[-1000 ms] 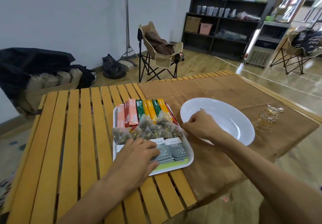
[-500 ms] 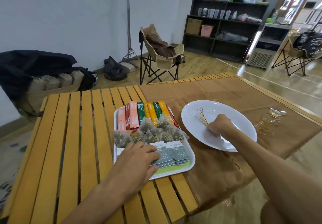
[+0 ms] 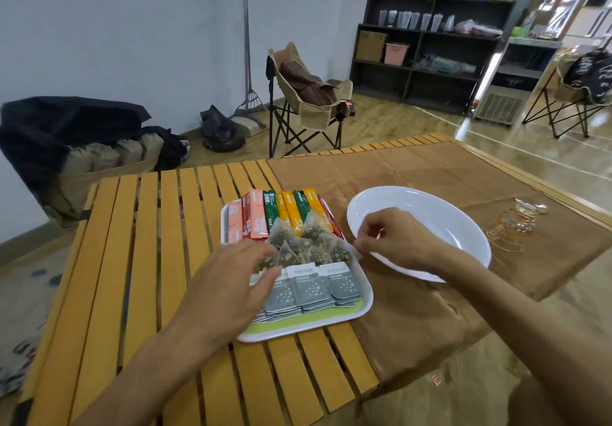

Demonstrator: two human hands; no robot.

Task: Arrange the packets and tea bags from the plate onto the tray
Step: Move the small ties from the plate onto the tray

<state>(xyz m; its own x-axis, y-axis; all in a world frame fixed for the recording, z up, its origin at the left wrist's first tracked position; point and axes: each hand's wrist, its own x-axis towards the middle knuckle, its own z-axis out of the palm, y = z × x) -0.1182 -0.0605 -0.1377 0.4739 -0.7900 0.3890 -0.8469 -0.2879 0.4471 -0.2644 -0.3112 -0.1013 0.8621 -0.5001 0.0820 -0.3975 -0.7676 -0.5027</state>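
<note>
On a slatted wooden table [image 3: 139, 260], right hand [image 3: 397, 243] back at the near rim of the white plate [image 3: 463, 227], having crossed from mid-plate half a second earlier, fingertips pinched together over the tray's [image 3: 298, 329] right edge; whether anything thin is caught between them cannot be told. Left hand [image 3: 231, 289] still flat and open on the grey packets [image 3: 311, 286], now reaching up among the pyramid tea bags [image 3: 308, 243]. Stick sachets [image 3: 281, 213] ranked along the far side. Plate apparently emptied, so sorting likely at its final tidy.
</note>
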